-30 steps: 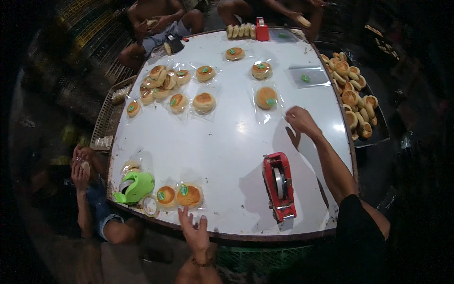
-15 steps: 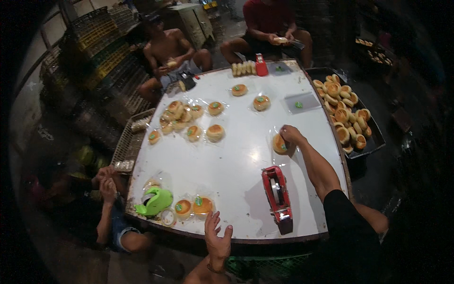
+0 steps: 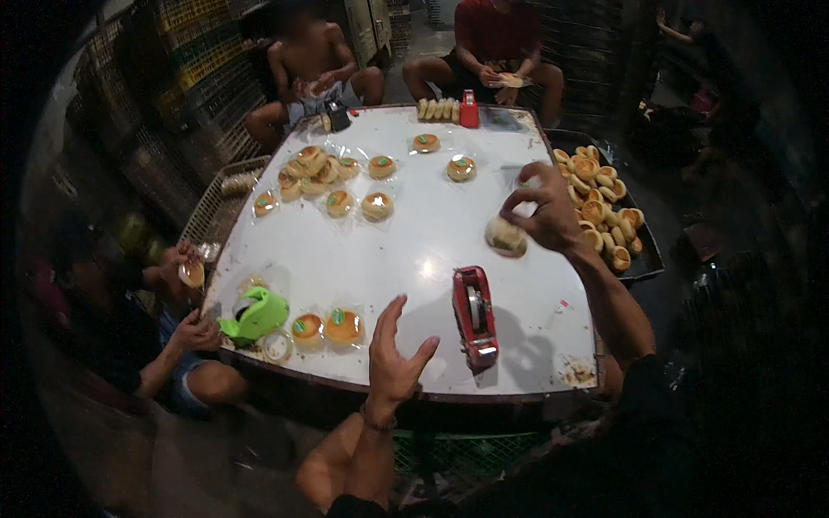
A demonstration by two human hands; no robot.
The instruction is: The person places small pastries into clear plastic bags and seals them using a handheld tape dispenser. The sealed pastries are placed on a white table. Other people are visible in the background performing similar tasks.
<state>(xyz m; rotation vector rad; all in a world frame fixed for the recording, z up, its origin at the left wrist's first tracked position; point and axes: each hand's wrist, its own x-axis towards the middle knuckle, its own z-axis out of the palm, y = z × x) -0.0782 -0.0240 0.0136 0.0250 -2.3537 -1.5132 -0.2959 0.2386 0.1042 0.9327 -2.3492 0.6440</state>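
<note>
My right hand (image 3: 548,209) is over the right side of the table, thumb and forefinger curled together in a pinch. Just below the pinch is a bun in a clear bag (image 3: 506,236), blurred and tilted; the fingers appear to grip its bag. Over the near table edge, my left hand (image 3: 397,361) is open and empty, thumb and fingers apart. Between my hands stands a red tape dispenser (image 3: 475,318) with a roll in it. Two bagged buns with green labels, a left one (image 3: 308,330) and a right one (image 3: 344,325), lie left of my left hand.
A green tape dispenser (image 3: 256,316) stands at the near left corner of the white table (image 3: 414,259). Several bagged buns (image 3: 311,168) are grouped farther back. A dark tray (image 3: 643,268) piled with unwrapped buns sits beyond the right edge. Co-workers sit left and across, handling buns.
My right hand has risen from the bagged bun into a pinch, and the bun has tilted. My left hand has moved forward over the table edge. The left co-worker now holds up a bun.
</note>
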